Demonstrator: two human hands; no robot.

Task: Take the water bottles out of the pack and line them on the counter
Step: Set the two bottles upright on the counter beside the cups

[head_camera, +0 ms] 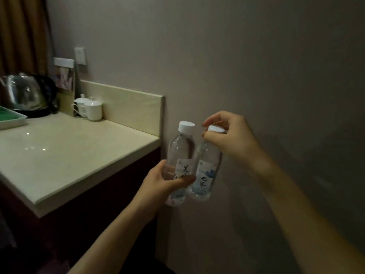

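A plain grey-mauve wall [237, 56] fills most of the view in dim light. At the left stands a cream stone counter [69, 155] with a matching backsplash [128, 107] over a dark red-brown cabinet front [94, 204]. On it, at the back, sit a shiny steel kettle [23, 93], 2 white lidded cups [89, 108] touching each other, and a white tray with a green liner [9, 117]. A switch plate [80, 55] is on the wall above, and a brown curtain [21, 32] hangs in the corner.

Left hand [158, 182] grips bottle body from below; right hand [231, 133] pinches cap from above; both forearms extended.
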